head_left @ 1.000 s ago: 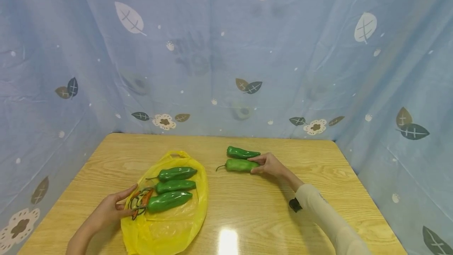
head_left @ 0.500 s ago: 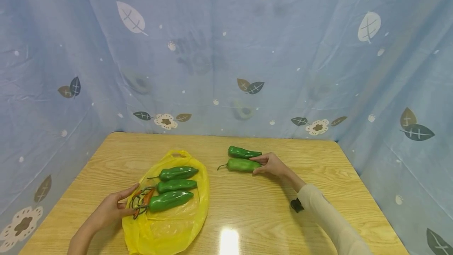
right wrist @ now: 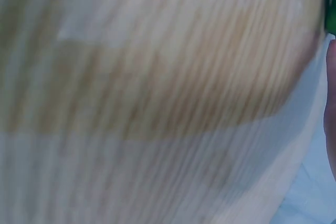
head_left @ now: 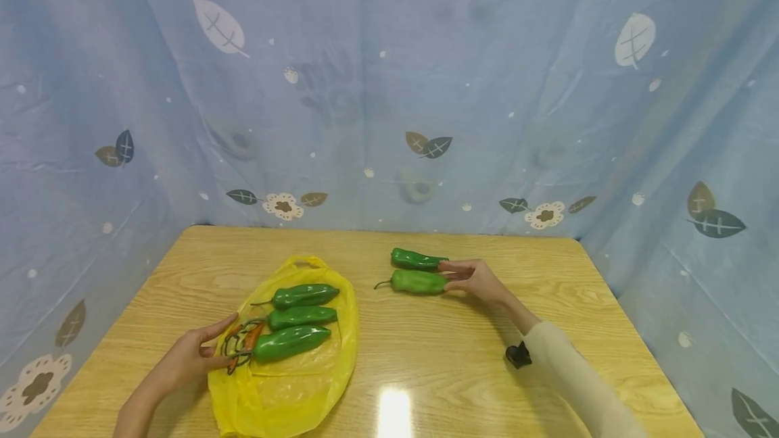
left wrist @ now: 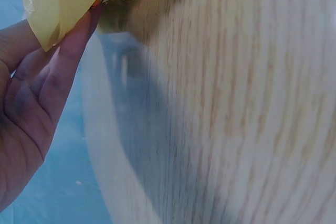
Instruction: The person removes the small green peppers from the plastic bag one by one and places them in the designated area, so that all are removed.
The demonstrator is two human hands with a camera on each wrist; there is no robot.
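Observation:
In the head view, three green peppers (head_left: pixel 292 343) lie side by side on a yellow plastic bag (head_left: pixel 304 391). My left hand (head_left: pixel 189 357) pinches the bag's left edge, beside an orange and dark patterned patch (head_left: pixel 246 338). The left wrist view has the yellow plastic (left wrist: pixel 63 3) between thumb and fingers. Right of the bag, a lighter green pepper (head_left: pixel 416 282) and a darker one (head_left: pixel 416 259) lie on the table. My right hand (head_left: pixel 477 280) is at the lighter pepper's tip, fingers extended around its end; whether they touch it is unclear.
The wooden table (head_left: pixel 462 384) carries everything, and a bright reflection shows near its front. A small black object (head_left: pixel 518 355) lies beside the right sleeve (head_left: pixel 566 370). A blue patterned curtain (head_left: pixel 365 86) surrounds the table's back and sides.
My right hand has slid slightly rightward, off the lighter pepper's body to its tip, and its fingers have loosened. My left hand, the bag and the peppers stay in place.

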